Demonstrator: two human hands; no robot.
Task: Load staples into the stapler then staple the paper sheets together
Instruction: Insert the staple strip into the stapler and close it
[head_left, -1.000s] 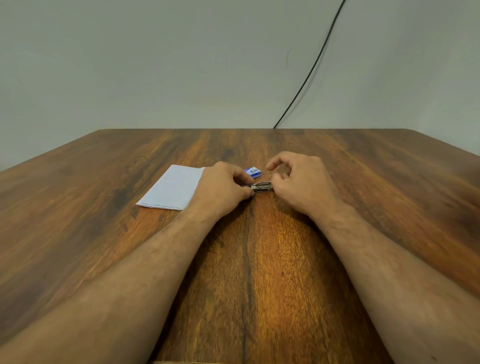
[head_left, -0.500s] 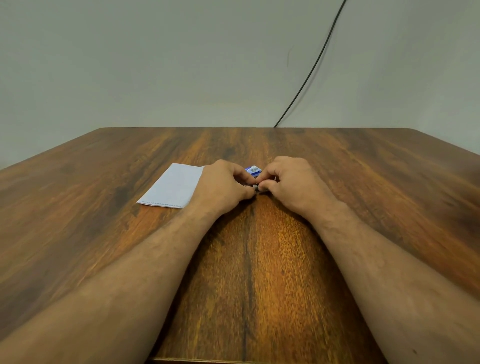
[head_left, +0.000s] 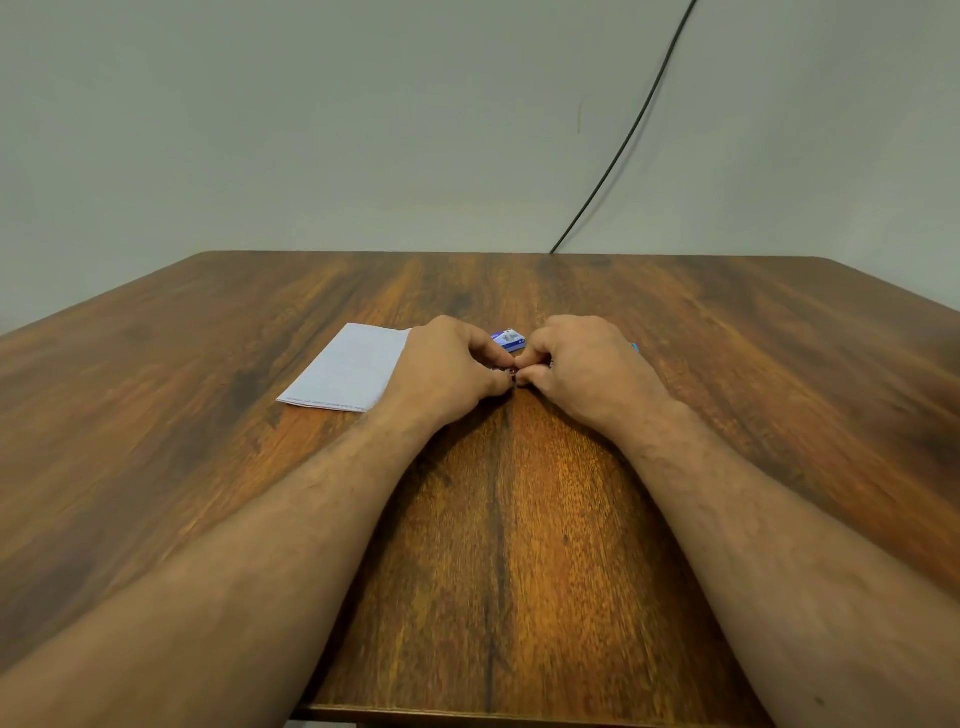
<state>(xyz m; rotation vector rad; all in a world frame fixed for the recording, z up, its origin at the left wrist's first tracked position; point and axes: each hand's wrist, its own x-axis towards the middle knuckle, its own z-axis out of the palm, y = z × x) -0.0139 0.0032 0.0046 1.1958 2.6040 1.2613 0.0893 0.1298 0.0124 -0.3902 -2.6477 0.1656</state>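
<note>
Left hand (head_left: 449, 366) and right hand (head_left: 582, 364) curl closed, fingers meeting over the stapler (head_left: 506, 371), nearly all hidden.

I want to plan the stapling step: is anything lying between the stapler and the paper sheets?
The left hand, closed on the stapler, lies between it and the paper sheets. The right hand pinches its other end. Nothing else intervenes on the table.

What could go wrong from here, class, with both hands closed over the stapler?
1. The left hand and right hand hide nearly all of the stapler, so a misfed staple strip could go unseen.
2. Fingertips meet at the mechanism; a pinch seems possible.
3. A forearm might nudge the paper sheets.
</note>
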